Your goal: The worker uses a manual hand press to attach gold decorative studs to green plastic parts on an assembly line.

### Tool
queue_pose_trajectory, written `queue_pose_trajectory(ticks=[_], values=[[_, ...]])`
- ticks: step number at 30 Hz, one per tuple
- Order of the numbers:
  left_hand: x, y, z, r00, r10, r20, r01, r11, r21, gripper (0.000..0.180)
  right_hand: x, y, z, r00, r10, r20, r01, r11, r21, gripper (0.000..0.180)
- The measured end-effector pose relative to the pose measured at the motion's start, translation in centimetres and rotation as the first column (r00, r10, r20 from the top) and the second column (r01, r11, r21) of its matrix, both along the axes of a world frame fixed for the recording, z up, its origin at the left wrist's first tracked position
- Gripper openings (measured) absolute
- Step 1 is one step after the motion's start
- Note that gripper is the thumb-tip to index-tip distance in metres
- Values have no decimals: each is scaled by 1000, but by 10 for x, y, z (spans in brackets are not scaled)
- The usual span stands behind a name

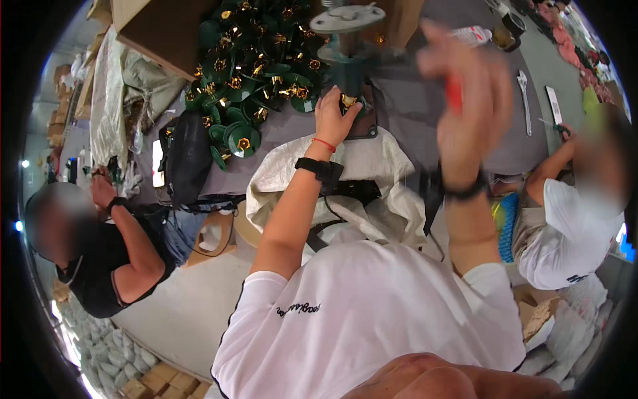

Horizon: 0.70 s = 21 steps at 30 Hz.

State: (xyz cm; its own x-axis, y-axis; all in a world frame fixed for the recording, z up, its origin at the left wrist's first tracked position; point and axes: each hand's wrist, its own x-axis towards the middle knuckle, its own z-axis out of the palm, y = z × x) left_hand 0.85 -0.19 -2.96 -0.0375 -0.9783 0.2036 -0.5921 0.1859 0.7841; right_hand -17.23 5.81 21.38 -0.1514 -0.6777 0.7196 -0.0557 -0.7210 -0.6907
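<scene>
Landmark: one green metal press (347,56). At its base, one green disc with a gold metal fitting (349,101) sat between thumb and fingers of the left hand (333,118), closed narrowly around it. Right of the press, the right hand (472,96) blurred; could not tell whether it gripped the small red object (454,92). Disc judged light, stiff, smooth; best held by its rim. Left of the press: similar green discs (256,73), too overlapped to count. Far right: one wrench (524,100).

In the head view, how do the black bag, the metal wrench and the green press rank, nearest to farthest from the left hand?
1. Green press: just beyond the left hand.
2. Black bag: off to its left.
3. Metal wrench: far to its right.
</scene>
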Motion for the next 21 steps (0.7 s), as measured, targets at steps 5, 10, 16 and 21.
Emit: queue_pose_trajectory(ticks=[5, 10, 16, 21], values=[[-24, 3, 23, 998, -60, 17, 60, 998, -9, 60, -29, 81, -143, 848, -303, -434, 276, 953, -127, 17], [-21, -9, 15, 998, -40, 41, 42, 997, -58, 60, -42, 47, -82, 867, -105, -488, -41, 960, -279, 22], [-5, -9, 34, 982, -180, -50, 185, 973, 140, 33, -1, -103, 55, 977, -148, -153, 141, 988, -59, 25], [0, 49, 25, 930, -347, 118, 366, 903, -224, 30, 2, -188, 51, 977, -31, 213, -14, 978, 206, 31]])
